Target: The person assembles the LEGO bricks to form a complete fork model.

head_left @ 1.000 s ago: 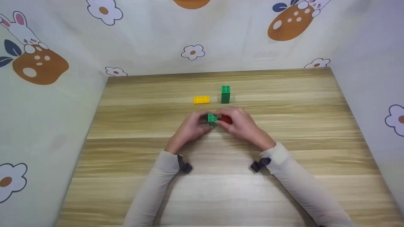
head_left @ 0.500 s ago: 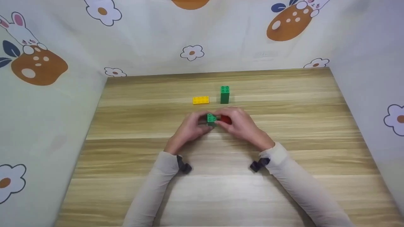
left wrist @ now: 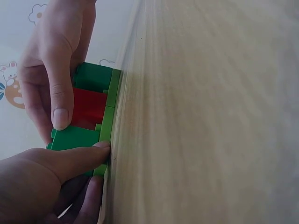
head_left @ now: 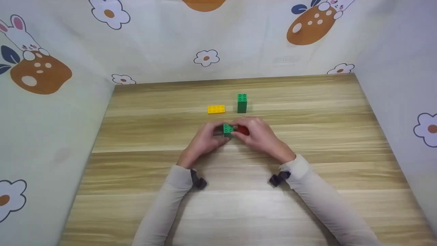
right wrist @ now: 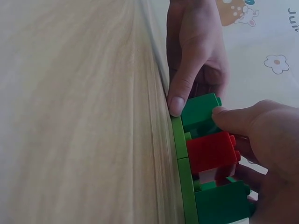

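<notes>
A row of a green brick (right wrist: 201, 112), a red brick (right wrist: 212, 152) and another green brick (right wrist: 222, 200) stands on light-green plates (right wrist: 181, 137) lying on the table. My left hand (head_left: 203, 139) grips the left end of the row. Its thumb presses against the plate and the left green brick, while its other fingers are partly hidden behind. From the right, my right hand (head_left: 258, 134) reaches over the red brick and pinches the same green brick near its top. In the head view, the right hand covers the row's right end.
Beyond the hands, a flat yellow brick (head_left: 216, 109) lies on the wooden table (head_left: 153, 130). A tall green brick stack (head_left: 242, 103) stands to its right. Patterned cloth walls (head_left: 164, 44) border the table's back and sides.
</notes>
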Demonstrator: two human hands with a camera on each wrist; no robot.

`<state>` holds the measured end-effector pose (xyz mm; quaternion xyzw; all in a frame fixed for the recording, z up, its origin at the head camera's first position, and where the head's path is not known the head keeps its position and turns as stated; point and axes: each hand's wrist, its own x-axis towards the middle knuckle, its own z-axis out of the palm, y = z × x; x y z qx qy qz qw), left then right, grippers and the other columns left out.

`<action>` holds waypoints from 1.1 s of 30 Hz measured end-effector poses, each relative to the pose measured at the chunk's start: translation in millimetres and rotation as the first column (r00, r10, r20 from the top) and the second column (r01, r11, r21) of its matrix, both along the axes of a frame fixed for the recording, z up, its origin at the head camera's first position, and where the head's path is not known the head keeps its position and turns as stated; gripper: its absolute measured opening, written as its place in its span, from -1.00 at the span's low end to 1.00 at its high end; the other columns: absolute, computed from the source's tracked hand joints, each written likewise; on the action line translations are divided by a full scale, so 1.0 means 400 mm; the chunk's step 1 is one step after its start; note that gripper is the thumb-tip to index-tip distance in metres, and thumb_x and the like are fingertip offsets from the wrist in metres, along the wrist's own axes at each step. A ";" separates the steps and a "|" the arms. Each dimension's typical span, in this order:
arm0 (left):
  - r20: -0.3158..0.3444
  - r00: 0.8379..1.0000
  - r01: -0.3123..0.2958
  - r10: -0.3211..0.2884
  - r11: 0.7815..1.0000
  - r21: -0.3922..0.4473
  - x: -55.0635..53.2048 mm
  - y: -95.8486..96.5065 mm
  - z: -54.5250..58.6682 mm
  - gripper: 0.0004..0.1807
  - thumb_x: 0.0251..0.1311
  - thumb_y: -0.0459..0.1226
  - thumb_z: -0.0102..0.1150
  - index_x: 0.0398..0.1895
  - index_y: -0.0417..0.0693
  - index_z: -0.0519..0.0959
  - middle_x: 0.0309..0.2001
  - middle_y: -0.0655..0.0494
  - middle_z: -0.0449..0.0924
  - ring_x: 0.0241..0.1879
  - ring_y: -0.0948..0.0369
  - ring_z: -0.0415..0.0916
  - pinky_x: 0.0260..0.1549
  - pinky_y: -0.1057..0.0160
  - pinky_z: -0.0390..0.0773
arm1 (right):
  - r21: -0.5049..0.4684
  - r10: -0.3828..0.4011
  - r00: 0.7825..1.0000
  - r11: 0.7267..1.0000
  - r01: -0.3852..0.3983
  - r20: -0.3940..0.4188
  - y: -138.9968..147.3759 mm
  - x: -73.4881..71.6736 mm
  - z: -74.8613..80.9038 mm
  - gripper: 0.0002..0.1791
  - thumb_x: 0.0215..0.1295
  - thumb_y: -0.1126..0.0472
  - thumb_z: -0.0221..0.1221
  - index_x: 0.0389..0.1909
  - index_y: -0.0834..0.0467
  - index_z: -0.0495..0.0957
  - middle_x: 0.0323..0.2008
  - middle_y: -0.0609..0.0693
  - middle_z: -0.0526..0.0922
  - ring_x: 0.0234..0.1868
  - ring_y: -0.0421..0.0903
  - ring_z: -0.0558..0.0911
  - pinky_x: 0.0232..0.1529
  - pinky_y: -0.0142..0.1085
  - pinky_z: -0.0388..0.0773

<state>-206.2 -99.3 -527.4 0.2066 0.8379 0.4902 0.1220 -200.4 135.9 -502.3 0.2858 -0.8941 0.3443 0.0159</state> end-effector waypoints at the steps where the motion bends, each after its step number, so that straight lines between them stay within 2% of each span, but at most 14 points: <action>1: -0.003 1.000 0.001 -0.001 1.000 -0.001 0.000 -0.001 0.000 -0.52 0.27 -0.40 0.50 0.26 0.02 0.71 0.20 0.07 0.78 0.21 0.17 0.74 0.31 0.16 0.69 | 0.002 -0.001 1.000 1.000 0.001 0.003 -0.001 0.000 0.001 -0.63 0.46 0.09 0.41 0.23 0.02 0.75 0.17 -0.01 0.82 0.17 -0.03 0.78 0.24 -0.06 0.74; 5: -0.002 1.000 0.001 -0.001 1.000 -0.003 0.001 -0.004 0.001 -0.50 0.27 -0.40 0.51 0.27 0.05 0.70 0.21 0.08 0.78 0.22 0.16 0.74 0.32 0.15 0.69 | 0.016 -0.004 1.000 1.000 0.004 0.008 -0.005 0.001 0.003 -0.62 0.46 0.08 0.42 0.25 -0.01 0.75 0.18 -0.02 0.82 0.17 -0.04 0.77 0.22 -0.05 0.74; 14: -0.006 1.000 0.001 -0.001 1.000 -0.010 0.004 -0.009 0.004 -0.48 0.27 -0.40 0.52 0.30 0.08 0.70 0.22 0.10 0.77 0.22 0.16 0.73 0.31 0.15 0.70 | 0.045 0.019 1.000 0.999 -0.020 0.008 -0.012 0.000 0.014 -0.60 0.46 0.10 0.41 0.28 -0.05 0.74 0.17 -0.06 0.82 0.02 -0.11 0.75 0.02 -0.14 0.74; 21: -0.031 1.000 -0.005 0.004 0.999 -0.038 0.002 -0.008 0.005 -0.47 0.28 -0.35 0.52 0.32 0.05 0.69 0.22 0.09 0.77 0.20 0.18 0.75 0.30 0.15 0.70 | 0.083 0.026 0.998 0.996 -0.022 -0.054 -0.016 0.001 0.016 -0.64 0.47 0.15 0.38 0.24 -0.03 0.75 -0.02 -0.07 0.85 -0.29 -0.13 0.62 -0.34 -0.26 0.50; 25: -0.020 1.000 0.000 0.000 1.000 -0.022 0.001 -0.008 0.003 -0.46 0.28 -0.37 0.51 0.33 0.07 0.69 0.24 0.08 0.77 0.21 0.16 0.74 0.31 0.14 0.70 | 0.094 0.024 0.998 0.995 -0.018 -0.062 -0.016 0.001 0.013 -0.61 0.47 0.14 0.38 0.28 -0.04 0.73 0.02 -0.08 0.85 -0.28 -0.13 0.61 -0.34 -0.27 0.46; 28: -0.006 1.000 0.000 0.000 1.000 -0.011 0.000 -0.008 0.001 -0.46 0.28 -0.37 0.51 0.34 0.08 0.69 0.25 0.08 0.77 0.22 0.16 0.74 0.31 0.13 0.70 | 0.097 0.021 0.998 0.995 -0.015 -0.054 -0.014 0.001 0.011 -0.60 0.48 0.11 0.37 0.29 -0.04 0.72 0.07 -0.07 0.84 -0.23 -0.10 0.65 -0.29 -0.21 0.53; 33: -0.003 1.000 -0.002 0.002 1.000 0.006 -0.001 -0.003 -0.002 -0.47 0.28 -0.37 0.52 0.32 0.07 0.70 0.24 0.09 0.77 0.23 0.16 0.73 0.34 0.12 0.68 | 0.095 0.022 0.999 0.995 -0.020 -0.028 -0.005 -0.002 0.010 -0.60 0.48 0.09 0.38 0.29 -0.02 0.72 0.19 -0.04 0.81 0.00 -0.07 0.75 -0.06 -0.10 0.70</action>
